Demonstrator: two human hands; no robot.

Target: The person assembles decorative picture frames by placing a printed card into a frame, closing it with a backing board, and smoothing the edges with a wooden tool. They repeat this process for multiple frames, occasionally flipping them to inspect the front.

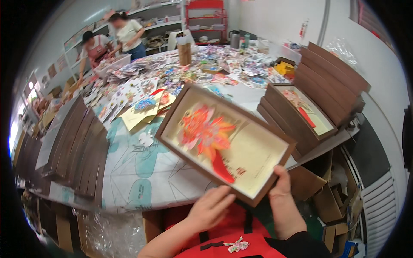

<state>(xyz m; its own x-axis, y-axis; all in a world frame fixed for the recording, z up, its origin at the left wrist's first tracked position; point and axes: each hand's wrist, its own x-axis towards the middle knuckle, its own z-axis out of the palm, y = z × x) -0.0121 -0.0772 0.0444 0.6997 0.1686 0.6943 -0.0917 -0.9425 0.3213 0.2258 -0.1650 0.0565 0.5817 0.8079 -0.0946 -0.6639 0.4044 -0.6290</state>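
Observation:
A deep brown framed shadow box [266, 195] is tilted in front of me above the table. Inside it, a layered red and orange paper-cut figure [202, 129] with a long red tail lies on a pale yellow backing. My right hand [282, 185] grips the box at its lower right corner, thumb over the rim. Against the lower edge lies my left hand [211, 208], fingers stretched out and its thumb hidden. Whether it bears any weight I cannot tell. Beyond the box, yellow cards [140, 116] with a blue paper figure and a small white cut-out [146, 139] rest on the table.
Brown frames [69, 146] stand stacked at the left edge. To the right are more stacked frames [331, 77] and another filled shadow box [320, 118]. Paper cut-outs [206, 64] cover the far table. Two people [124, 34] work at the far left. Cardboard boxes [309, 178] stand below right.

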